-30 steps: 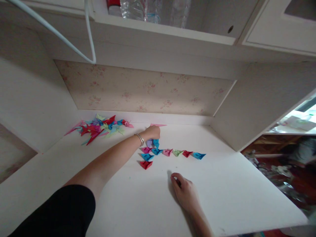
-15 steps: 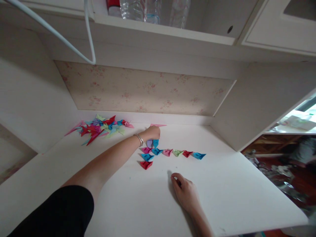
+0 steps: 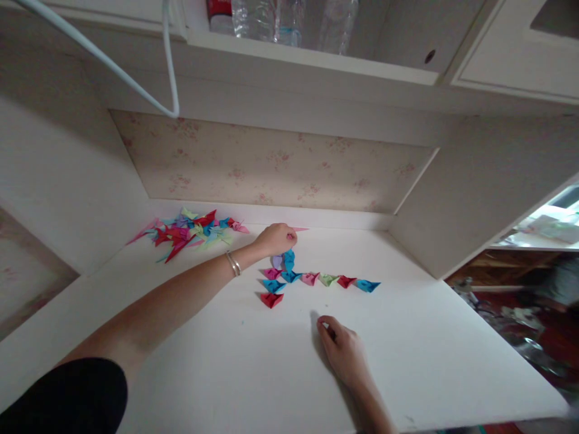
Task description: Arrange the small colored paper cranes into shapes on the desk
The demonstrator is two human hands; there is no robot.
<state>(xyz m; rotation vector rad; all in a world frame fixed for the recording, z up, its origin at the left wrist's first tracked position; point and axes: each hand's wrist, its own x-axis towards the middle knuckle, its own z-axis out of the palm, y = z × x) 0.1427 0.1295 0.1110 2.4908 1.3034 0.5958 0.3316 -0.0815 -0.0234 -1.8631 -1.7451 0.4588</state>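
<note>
My left hand (image 3: 279,239) is over the back of the white tabletop, its fingers pinched together. A bit of pink shows at the fingertips, but I cannot make out whether it is paper. Just below it stand a blue origami piece (image 3: 288,260) and a lilac one (image 3: 277,261). Nearer me, folded pieces form a short column ending in a red one (image 3: 271,299), and a row runs right to a blue one (image 3: 368,286). Behind the hand lies a pink pointed paper (image 3: 300,229). My right hand (image 3: 344,352) rests on the table in front of the row, fingers curled with nothing visible in them.
A heap of colourful origami (image 3: 194,232) lies at the back left. Overhead, a shelf (image 3: 312,57) holds clear plastic bottles (image 3: 338,27), and a white cable (image 3: 169,72) hangs down. Side panels (image 3: 456,199) close in the table (image 3: 217,374) left and right.
My left hand has lifted slightly off the blue and lilac pieces, so more of the blue one shows. My right hand stays in place. The view has shifted a little.
</note>
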